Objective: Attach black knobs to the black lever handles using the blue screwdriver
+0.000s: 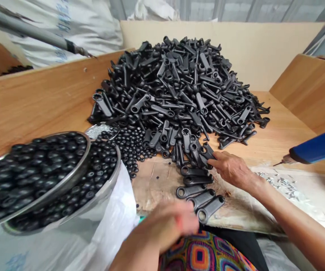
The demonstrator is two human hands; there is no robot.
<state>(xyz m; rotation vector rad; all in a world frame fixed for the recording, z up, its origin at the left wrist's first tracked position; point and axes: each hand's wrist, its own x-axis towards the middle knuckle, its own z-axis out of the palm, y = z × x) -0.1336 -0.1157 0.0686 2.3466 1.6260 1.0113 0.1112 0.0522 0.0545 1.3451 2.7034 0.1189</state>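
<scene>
Head view, workbench inventory: right hand (231, 169), fingers spread and unclenched, is touching black levers (196, 192) lying in a loose row on a cardboard sheet (157, 184). Left hand (168, 226) is blurred just beside that row; its grip cannot be told. Further levers are heaped in a large pile (179, 86) on a wooden counter (38, 101), with wooden side boards (312, 90) standing around it. Black beads (130, 145) are spilling across the counter beside two tilted steel bowls (63, 184) full of them, above a white sack (108, 210). Right: blue drill (317, 145) is hanging over metal scraps (281, 182). Behind: white sacks (66, 30) are leaning near a corrugated wall (249, 9).
</scene>
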